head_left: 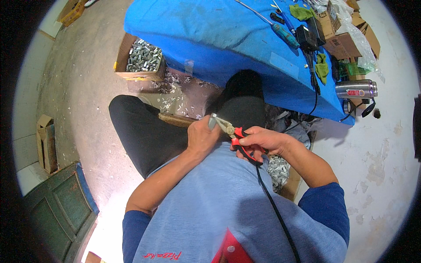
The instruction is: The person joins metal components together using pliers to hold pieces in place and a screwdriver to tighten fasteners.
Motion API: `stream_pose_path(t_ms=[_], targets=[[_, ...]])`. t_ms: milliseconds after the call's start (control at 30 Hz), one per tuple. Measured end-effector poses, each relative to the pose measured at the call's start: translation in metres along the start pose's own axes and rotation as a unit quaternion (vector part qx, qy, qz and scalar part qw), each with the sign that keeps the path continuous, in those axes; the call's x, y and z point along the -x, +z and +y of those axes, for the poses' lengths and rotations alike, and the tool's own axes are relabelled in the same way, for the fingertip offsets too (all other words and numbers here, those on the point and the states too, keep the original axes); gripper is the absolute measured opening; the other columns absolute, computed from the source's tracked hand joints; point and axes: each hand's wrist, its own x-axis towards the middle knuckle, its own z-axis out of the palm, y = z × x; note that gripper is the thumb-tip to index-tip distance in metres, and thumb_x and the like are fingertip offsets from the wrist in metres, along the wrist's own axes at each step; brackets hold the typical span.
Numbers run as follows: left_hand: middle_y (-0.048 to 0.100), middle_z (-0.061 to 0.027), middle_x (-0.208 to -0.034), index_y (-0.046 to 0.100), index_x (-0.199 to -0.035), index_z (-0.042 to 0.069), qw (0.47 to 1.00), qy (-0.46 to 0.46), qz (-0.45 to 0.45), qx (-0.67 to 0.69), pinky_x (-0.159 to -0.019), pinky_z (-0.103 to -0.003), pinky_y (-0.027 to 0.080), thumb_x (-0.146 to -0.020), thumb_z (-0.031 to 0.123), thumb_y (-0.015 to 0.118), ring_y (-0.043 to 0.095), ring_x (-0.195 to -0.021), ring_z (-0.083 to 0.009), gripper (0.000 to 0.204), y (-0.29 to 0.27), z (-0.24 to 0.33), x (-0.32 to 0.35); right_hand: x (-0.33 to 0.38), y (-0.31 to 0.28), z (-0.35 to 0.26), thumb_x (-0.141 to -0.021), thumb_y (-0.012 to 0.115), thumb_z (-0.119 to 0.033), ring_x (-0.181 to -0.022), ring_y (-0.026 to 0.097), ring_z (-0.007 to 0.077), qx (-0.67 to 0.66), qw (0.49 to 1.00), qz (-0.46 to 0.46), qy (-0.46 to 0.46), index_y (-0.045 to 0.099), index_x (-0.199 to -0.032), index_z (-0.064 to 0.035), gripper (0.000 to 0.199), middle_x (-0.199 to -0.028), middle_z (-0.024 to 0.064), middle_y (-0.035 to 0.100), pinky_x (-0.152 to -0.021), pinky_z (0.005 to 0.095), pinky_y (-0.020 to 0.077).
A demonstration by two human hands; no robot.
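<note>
My right hand (259,139) grips the red handles of a pair of pliers (237,136), whose metal jaws point up-left toward my left hand. My left hand (202,135) is closed around a small grey metal part (212,121) that sticks out above my fingers, right at the plier jaws. Both hands are held above my lap, over my black trousers (144,131).
A blue-covered table (210,35) ahead carries screwdrivers (285,34), a black adapter (307,37), cardboard boxes and a steel flask (356,89). A cardboard box of metal parts (142,59) stands on the floor at left; another lies by my right knee (278,168). A black cable (274,206) runs down my chest.
</note>
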Motion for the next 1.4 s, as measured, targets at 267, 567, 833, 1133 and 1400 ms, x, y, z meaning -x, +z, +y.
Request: stream_pose_path(t_ms=[267, 567, 833, 1133, 1400], targets=[[0.056, -0.0189, -0.061, 0.059, -0.079, -0.004, 0.997, -0.043, -0.008, 0.062, -0.055, -0.038, 0.044, -0.082, 0.016, 0.06, 0.055, -0.054, -0.0257, 0.02, 0.004, -0.008, -0.006, -0.023, -0.005, 0.018, -0.09, 0.059, -0.032, -0.066, 0.066, 0.026, 0.356, 0.901, 0.193, -0.155, 0.061, -0.095, 0.0034, 0.036, -0.078, 0.0189, 0.066, -0.059, 0.0388, 0.0485], [0.055, -0.0092, -0.059, 0.058, -0.078, -0.007, 0.988, -0.076, -0.037, 0.132, -0.054, -0.035, 0.041, -0.085, 0.019, 0.062, 0.047, -0.058, -0.0129, 0.027, -0.001, -0.006, -0.007, -0.011, 0.024, 0.003, -0.089, 0.058, -0.032, -0.086, 0.064, 0.0425, 0.509, 0.776, 0.329, -0.173, 0.06, -0.098, 0.0032, 0.036, -0.086, 0.0274, 0.064, -0.074, 0.0478, 0.0482], [0.048, 0.0032, -0.059, 0.056, -0.071, 0.007, 0.932, -0.178, -0.159, 0.272, -0.048, -0.027, 0.032, -0.088, 0.027, 0.064, 0.04, -0.054, -0.0067, 0.027, -0.009, -0.002, -0.008, 0.003, -0.006, 0.001, -0.089, 0.061, -0.013, -0.072, 0.065, 0.0126, 0.123, 0.941, 0.26, -0.178, 0.053, -0.116, -0.0006, 0.03, -0.091, 0.01, 0.066, -0.047, 0.02, 0.0449], [0.044, 0.0057, -0.062, 0.054, -0.075, 0.011, 0.874, -0.267, -0.238, 0.329, -0.047, -0.025, 0.026, -0.087, 0.029, 0.064, 0.036, -0.052, -0.0062, 0.023, -0.019, 0.009, -0.008, -0.018, 0.018, 0.034, -0.086, 0.059, -0.007, -0.078, 0.068, 0.0193, -0.045, 0.968, 0.164, -0.182, 0.05, -0.119, 0.0022, 0.035, -0.1, 0.0184, 0.067, -0.047, 0.0226, 0.0498], [0.042, 0.007, -0.061, 0.052, -0.075, 0.014, 0.858, -0.262, -0.265, 0.353, -0.046, -0.025, 0.023, -0.087, 0.025, 0.063, 0.034, -0.05, -0.0055, 0.021, -0.012, 0.003, -0.01, -0.006, 0.013, 0.052, -0.083, 0.064, -0.018, -0.074, 0.064, 0.0151, -0.158, 0.968, 0.012, -0.192, 0.052, -0.116, -0.002, 0.038, -0.1, 0.0129, 0.066, -0.048, 0.0204, 0.0465]])
